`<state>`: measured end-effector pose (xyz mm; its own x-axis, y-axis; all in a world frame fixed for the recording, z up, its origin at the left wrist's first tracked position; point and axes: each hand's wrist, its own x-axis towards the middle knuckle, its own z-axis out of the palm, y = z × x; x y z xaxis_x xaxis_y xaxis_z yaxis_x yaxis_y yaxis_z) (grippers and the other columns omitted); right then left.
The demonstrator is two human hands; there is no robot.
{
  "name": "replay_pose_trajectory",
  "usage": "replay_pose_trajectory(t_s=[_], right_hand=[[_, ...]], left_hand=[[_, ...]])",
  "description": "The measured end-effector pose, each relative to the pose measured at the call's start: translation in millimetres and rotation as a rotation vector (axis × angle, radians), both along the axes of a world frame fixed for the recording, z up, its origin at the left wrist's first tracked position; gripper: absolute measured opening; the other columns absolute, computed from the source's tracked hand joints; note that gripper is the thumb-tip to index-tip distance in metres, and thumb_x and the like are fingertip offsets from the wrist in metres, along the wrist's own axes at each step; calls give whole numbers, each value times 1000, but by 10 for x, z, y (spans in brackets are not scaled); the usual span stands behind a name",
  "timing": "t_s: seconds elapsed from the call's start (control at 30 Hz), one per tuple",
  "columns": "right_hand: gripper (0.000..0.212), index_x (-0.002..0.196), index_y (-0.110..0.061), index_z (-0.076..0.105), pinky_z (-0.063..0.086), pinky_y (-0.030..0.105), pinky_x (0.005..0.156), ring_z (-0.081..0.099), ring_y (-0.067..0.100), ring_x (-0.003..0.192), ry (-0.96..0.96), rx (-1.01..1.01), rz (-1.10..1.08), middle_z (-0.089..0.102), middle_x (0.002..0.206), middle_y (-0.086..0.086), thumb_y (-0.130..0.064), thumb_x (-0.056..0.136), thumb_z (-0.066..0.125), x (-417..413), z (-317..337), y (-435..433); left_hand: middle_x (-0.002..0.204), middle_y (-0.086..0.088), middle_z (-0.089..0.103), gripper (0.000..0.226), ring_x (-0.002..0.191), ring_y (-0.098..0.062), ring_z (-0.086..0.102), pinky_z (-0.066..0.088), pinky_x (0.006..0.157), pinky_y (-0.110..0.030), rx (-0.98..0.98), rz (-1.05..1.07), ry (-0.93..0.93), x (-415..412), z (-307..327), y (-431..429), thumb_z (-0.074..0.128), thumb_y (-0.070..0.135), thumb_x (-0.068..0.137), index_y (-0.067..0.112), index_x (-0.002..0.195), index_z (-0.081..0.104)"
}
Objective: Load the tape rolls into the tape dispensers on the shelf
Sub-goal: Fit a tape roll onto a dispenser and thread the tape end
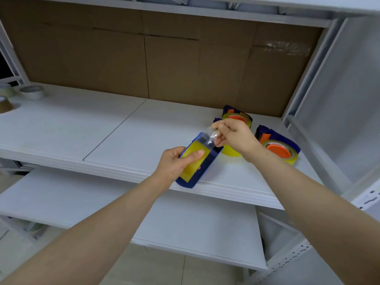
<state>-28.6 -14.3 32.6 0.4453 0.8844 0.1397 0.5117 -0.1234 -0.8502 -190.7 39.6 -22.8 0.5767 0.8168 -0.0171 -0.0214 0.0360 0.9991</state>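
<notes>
My left hand [176, 163] grips a blue tape dispenser [202, 168] with a yellowish tape roll [192, 163] inside it, held over the front edge of the white shelf [102, 130]. My right hand [234, 136] pinches the clear free end of the tape [209, 138] just above the dispenser's far end. Two more blue dispensers lie on the shelf to the right, each with a yellowish roll on an orange core: one [236, 117] at the back, one [279, 149] nearer. A third yellow roll [232, 151] is partly hidden under my right hand.
Brown cardboard [144, 58] lines the shelf's back. Loose tape rolls [33, 92] sit at the far left, one brown roll [5, 104] at the frame edge. A white upright post [304, 83] bounds the right side. A lower white shelf [185, 223] lies beneath.
</notes>
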Motion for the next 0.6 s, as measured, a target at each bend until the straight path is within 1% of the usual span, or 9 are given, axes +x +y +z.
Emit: replay_pose_trajectory(t_s=[0.07,0.13,0.17,0.23,0.27,0.33,0.4,0.5,0.6], right_hand=[[27,113,4,59,56,19,61,59,13,63,129,-6,49,57,73,6,-14,95,52,-3,37,-35],[29,104,1,64,57,19,59,60,12,61,101,-20,66,59,72,4,-16,82,70,-7,50,-50],[26,98,0,66,55,18,56,59,12,58,75,-12,47,59,70,5,-14,78,74,-10,52,-50],[9,83,-6,67,54,18,54,57,13,56,18,0,-4,63,70,8,-10,78,74,-3,52,-49],[7,76,-10,66,55,21,59,57,14,59,-2,-3,-29,65,75,11,-10,79,73,8,38,-49],[13,71,-17,64,58,36,76,60,16,68,-17,-15,-71,68,81,9,-14,80,72,36,-18,-34],[16,67,-22,63,54,48,85,64,20,78,-48,-6,-103,68,76,3,-19,80,72,33,-55,-25],[18,67,-25,61,54,51,83,68,24,85,-97,54,-144,69,75,4,-19,81,70,-18,-71,-27],[16,70,-23,60,55,49,79,66,27,80,-115,130,-156,65,72,1,-16,83,68,-89,-71,-36]], left_hand=[[50,8,63,24,47,-3,59,44,46,-13,1,1,-5,-12,-3,2,72,23,79,13,63,58],[57,5,63,23,51,-7,59,45,49,-15,14,4,9,-12,-10,12,73,25,79,12,65,59],[61,2,63,21,55,-9,59,46,51,-16,11,3,19,-10,-11,19,73,25,78,11,68,61],[67,-1,64,16,59,-11,59,46,51,-14,-18,-11,20,-16,-8,18,76,22,76,11,74,64],[67,0,65,15,59,-10,59,46,50,-12,-32,-25,14,-21,-5,12,77,22,71,13,75,65],[64,3,65,15,56,-7,59,45,50,-11,-43,-49,8,-26,5,8,71,24,63,16,73,66],[63,2,65,15,56,-8,59,45,51,-12,-42,-50,2,-21,-2,10,74,24,66,14,72,65],[60,-3,63,21,54,-12,58,45,51,-15,-57,-8,-35,-12,-14,9,68,24,82,10,67,62],[63,-8,61,27,55,-14,58,45,50,-15,-44,9,-52,-12,-5,7,66,27,84,8,66,61]])
